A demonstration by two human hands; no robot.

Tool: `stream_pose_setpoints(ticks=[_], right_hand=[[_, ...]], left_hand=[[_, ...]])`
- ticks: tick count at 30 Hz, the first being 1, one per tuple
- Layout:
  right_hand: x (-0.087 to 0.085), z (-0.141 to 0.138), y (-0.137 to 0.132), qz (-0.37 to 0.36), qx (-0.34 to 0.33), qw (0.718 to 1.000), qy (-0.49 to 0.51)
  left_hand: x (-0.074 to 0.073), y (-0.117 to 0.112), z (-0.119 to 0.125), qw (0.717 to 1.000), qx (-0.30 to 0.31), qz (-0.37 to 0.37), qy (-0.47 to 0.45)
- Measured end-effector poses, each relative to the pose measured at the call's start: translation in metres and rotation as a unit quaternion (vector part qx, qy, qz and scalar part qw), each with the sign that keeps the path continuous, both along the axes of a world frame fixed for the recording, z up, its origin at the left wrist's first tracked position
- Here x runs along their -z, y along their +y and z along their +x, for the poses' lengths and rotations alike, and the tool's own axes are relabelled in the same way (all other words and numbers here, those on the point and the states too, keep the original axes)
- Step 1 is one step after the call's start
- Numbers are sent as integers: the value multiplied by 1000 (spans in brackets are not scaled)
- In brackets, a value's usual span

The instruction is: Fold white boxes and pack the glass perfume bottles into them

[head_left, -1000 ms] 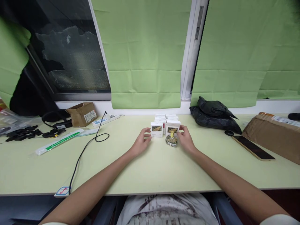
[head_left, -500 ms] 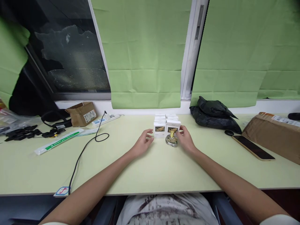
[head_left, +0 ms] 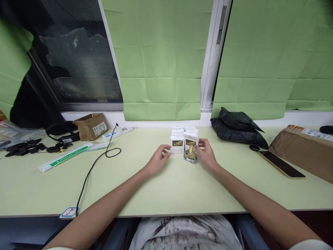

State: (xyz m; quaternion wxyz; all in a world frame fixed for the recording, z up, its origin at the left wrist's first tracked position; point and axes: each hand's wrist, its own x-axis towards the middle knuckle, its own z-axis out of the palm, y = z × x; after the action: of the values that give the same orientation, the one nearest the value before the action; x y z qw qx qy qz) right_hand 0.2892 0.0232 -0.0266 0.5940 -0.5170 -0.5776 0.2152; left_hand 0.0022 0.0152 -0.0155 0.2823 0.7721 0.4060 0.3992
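Observation:
Several small white boxes with a dark picture on the front stand in two columns on the table. The front right white box [head_left: 191, 137] leans a little, and my right hand [head_left: 206, 154] grips its right side, thumb in front and fingers beside it. Just before that box stands a clear glass perfume bottle [head_left: 190, 157] with a gold cap, close to my right thumb. My left hand [head_left: 157, 159] is open, its fingers curved and apart, close to the left side of the front left white box [head_left: 177, 144]. Nothing shows in it.
A phone [head_left: 282, 164], a black round lid [head_left: 254, 148], black plastic bags [head_left: 238, 128] and a brown package [head_left: 304, 149] lie to the right. On the left are a black cable [head_left: 91, 170], a green-and-white packet [head_left: 66, 158], a cardboard box [head_left: 91, 126] and a power strip [head_left: 119, 132].
The front right box has tipped and shifted slightly left, with my right hand moving along with it. My left hand has barely moved, and the bottle stays in place.

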Motion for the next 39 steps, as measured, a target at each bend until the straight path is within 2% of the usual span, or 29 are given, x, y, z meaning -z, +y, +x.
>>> stream_pose_setpoints(ticks=[3,8,11,15,21,27,30,33,39], right_hand=[[-7,-1,-6,40,33,999,-10],[-27,-8,-27,160,82,984,-14],[-32,-13,-38,204,77,976,-16],[-27,-20,-47,236,36,970,-50],[-22,-27,-58,219,-83,961,-150],[-29,-31,-63,222,-198,925,-238],[-29,-28,-61,208,-190,927,-249],[-27,-24,-59,201,-162,938,-232],[-26,-20,-50,114,-44,982,-147]], left_hand=[[-3,-2,1,1000,0,4,0],[-8,-7,3,1000,-1,21,-4],[-13,-14,4,1000,-1,29,-1],[-20,-26,7,998,5,59,4],[-24,-38,12,988,11,154,-7],[-17,-33,10,979,18,203,-18],[-14,-28,7,977,38,209,-8],[-13,-25,6,976,26,218,1],[-15,-22,5,983,-32,182,24]])
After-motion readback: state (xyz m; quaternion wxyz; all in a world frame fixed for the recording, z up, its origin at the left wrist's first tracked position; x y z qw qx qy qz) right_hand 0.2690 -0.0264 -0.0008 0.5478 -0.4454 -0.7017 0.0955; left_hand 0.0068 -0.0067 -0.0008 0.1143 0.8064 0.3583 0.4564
